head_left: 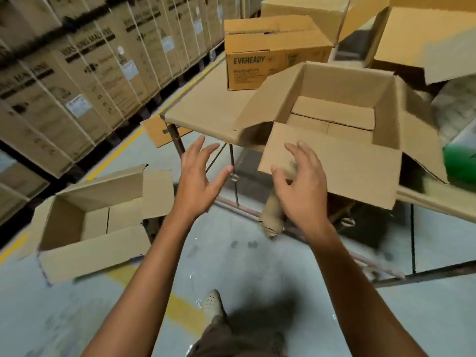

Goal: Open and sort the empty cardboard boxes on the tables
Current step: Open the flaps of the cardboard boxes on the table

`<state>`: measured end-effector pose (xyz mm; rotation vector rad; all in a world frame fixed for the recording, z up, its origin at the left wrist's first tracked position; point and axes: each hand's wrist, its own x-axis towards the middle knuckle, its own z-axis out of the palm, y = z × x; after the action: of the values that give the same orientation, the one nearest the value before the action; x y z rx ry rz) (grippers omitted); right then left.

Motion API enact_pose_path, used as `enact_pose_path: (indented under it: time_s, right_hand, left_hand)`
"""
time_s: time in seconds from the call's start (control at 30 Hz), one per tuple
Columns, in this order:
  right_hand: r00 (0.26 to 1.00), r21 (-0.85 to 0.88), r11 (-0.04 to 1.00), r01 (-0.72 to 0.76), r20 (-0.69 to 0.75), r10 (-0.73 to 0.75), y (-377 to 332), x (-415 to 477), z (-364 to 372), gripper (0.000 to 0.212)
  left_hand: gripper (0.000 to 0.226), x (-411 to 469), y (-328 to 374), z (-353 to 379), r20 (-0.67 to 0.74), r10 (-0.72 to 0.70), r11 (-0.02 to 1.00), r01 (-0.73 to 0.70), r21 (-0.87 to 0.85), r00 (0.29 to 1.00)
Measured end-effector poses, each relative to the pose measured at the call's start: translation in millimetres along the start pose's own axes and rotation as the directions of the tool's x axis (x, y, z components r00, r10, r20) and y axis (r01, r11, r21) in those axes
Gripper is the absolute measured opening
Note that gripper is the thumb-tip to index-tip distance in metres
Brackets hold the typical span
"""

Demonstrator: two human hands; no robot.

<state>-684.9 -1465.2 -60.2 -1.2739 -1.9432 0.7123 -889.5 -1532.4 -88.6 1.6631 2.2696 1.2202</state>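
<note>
Cardboard box (273,55) marked EVEREADY (closed) on table (206,112), left hand (198,181), right hand (301,191), each grip spread, empty.

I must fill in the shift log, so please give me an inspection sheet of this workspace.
Surface: table, brown top, thin metal legs.
Job's things: open box at the table's near edge, flaps out, empty; Eveready box behind it, shut; floor box at left, open; large boxes at far right, open.
Clutter: cardboard piece beside a table leg; green object at right edge, unclear.
Grips: left hand and right hand open, fingers spread, holding nothing; right hand before the open box's near flap, contact unclear.
Cables: nothing seen.
Surroundings: stacked washing machine cartons along the left; yellow line on the floor.
</note>
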Motion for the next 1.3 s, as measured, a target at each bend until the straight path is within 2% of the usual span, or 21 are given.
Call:
enact_pose_path:
  time_s: [0.13, 0.27, 0.4, 0.67, 0.93, 1.07, 1.2, 1.3]
  right_hand:
    - [0.994, 0.046, 0.996, 0.070, 0.082, -0.074, -32, -17, 68, 0.056]
    - [0.986, 0.064, 0.995, 0.075, 0.146, -0.083, -65, -14, 130, 0.061]
    - [0.965, 0.081, 0.989, 0.122, 0.222, -0.137, -107, 1, 198, 0.062]
    - [0.953, 0.089, 0.979, 0.182, 0.229, -0.198, -167, 48, 298, 0.062]
    - [0.969, 0.078, 0.981, 0.175, 0.164, -0.186, -190, 132, 357, 0.059]
    - [0.983, 0.087, 0.989, 0.119, 0.131, -0.130, -190, 194, 383, 0.058]
    - [0.995, 0.075, 0.994, 0.078, 0.056, -0.082, -185, 266, 396, 0.057]
    - [0.999, 0.056, 0.998, 0.036, -0.014, -0.036, -178, 316, 395, 0.056]
  left_hand:
    - [0.050, -35, -51, -39, -0.102, -0.111, 0.994, 0.109, -0.026, 0.989]
    - [0.052, -45, -106, -69, -0.102, -0.147, 0.989, 0.146, -0.013, 0.984]
    - [0.054, -29, -165, -107, -0.133, -0.193, 0.981, 0.193, -0.009, 0.972]
    - [0.053, 31, -253, -168, -0.148, -0.170, 0.983, 0.178, 0.044, 0.974]
    - [0.054, 130, -314, -170, -0.130, -0.102, 0.994, 0.108, 0.037, 0.986]
    - [0.055, 205, -342, -152, -0.090, -0.061, 0.997, 0.066, 0.045, 0.994]
    - [0.054, 294, -355, -130, -0.012, -0.010, 1.000, 0.010, 0.006, 1.000]
    - [0.053, 360, -352, -111, 0.055, 0.080, 0.997, -0.081, 0.011, 0.995]
